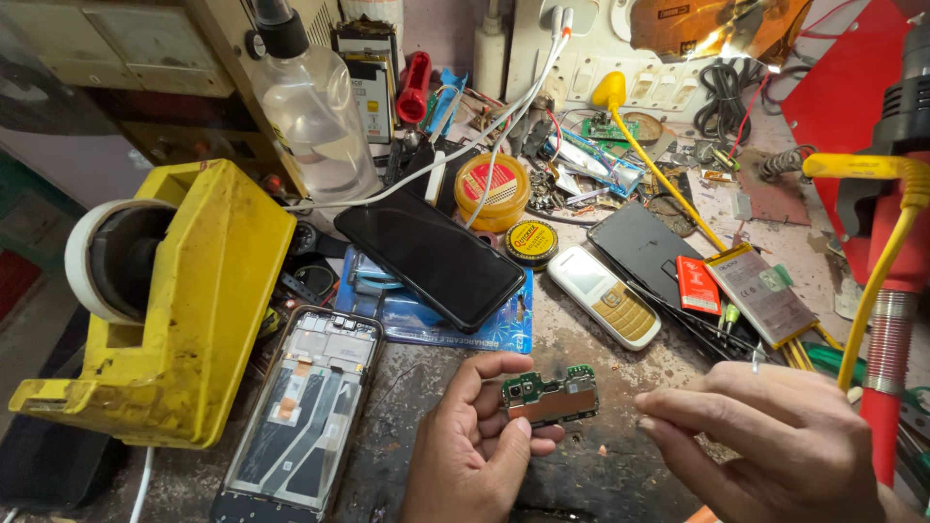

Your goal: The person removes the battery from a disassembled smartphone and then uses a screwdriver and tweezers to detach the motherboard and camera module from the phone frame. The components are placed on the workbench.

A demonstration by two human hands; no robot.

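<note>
My left hand [473, 450] holds a small green phone circuit board [549, 397] by its left end, between thumb and fingers, just above the worn bench. My right hand [775, 441] hovers to the right of the board with its fingers drawn together, their tips a short gap from the board's right edge; I see nothing in it. An opened phone frame [300, 412] with its insides exposed lies to the left of my left hand.
A yellow tape dispenser [179, 300] stands at left. A black phone [431, 257] lies on blue packaging, with a white keypad phone [605, 295], a battery [760, 295], round tins [492, 189], a clear bottle [310, 107] and cables behind. A red tool stand [886, 387] rises at right.
</note>
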